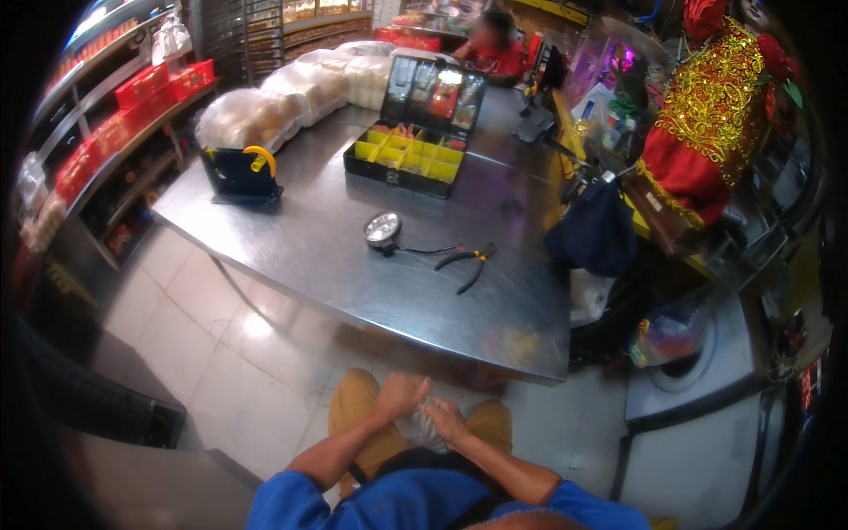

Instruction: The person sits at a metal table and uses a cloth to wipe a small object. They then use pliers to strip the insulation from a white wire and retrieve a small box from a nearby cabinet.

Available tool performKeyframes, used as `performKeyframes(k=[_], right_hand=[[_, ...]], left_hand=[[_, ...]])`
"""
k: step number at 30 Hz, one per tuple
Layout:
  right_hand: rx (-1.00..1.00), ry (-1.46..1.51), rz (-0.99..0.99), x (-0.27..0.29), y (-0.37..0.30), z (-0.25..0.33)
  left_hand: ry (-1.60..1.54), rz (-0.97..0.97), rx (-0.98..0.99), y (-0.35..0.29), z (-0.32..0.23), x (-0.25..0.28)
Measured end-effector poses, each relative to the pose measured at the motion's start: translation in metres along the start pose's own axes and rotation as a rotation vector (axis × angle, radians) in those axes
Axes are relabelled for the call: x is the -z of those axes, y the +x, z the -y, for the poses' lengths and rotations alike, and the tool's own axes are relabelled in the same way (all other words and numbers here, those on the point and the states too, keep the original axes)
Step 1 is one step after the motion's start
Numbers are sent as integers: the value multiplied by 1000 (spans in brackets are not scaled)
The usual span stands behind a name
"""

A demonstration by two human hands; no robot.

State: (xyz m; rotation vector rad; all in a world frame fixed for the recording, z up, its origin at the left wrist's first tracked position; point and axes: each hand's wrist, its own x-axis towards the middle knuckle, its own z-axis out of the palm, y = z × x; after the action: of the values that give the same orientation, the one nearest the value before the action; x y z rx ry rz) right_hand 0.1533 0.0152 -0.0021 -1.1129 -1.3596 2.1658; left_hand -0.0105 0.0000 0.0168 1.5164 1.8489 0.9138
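Note:
Low over my lap, below the table's near edge, my left hand point(403, 394) and my right hand point(447, 420) are close together with curled fingers. A crumpled, greyish see-through thing like a plastic bag point(423, 434) hangs from my right hand. What my left fingers pinch is too small to make out. On the steel table point(309, 225) in front of me lies a round lamp point(382, 230) with a short dark cable. Beside the cable's end rest black-handled pliers point(466, 262) with yellow marks, their handles spread.
Farther back stand an open black organizer box point(402, 181) with yellow compartments and a tape dispenser point(240, 178) with a yellow roll. Bagged pale goods point(305, 88) line the far left edge. A dark blue cloth bag point(594, 230) hangs at right. Someone in red point(493, 57) is beyond.

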Motion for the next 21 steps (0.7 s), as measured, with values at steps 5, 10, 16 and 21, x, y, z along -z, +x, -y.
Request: performKeyframes(k=[5,10,16,21], right_hand=[[128,48,21,-20,-9,24],[150,116,24,-39,-26,45],[46,261,81,-50,-43,58],[78,214,-30,-43,-51,52]], left_hand=[[58,-129,13,16,23,2],[176,-186,-45,32,47,-3],[386,-261,-159,57,106,-16],[356,-271,-81,67,103,-14]])
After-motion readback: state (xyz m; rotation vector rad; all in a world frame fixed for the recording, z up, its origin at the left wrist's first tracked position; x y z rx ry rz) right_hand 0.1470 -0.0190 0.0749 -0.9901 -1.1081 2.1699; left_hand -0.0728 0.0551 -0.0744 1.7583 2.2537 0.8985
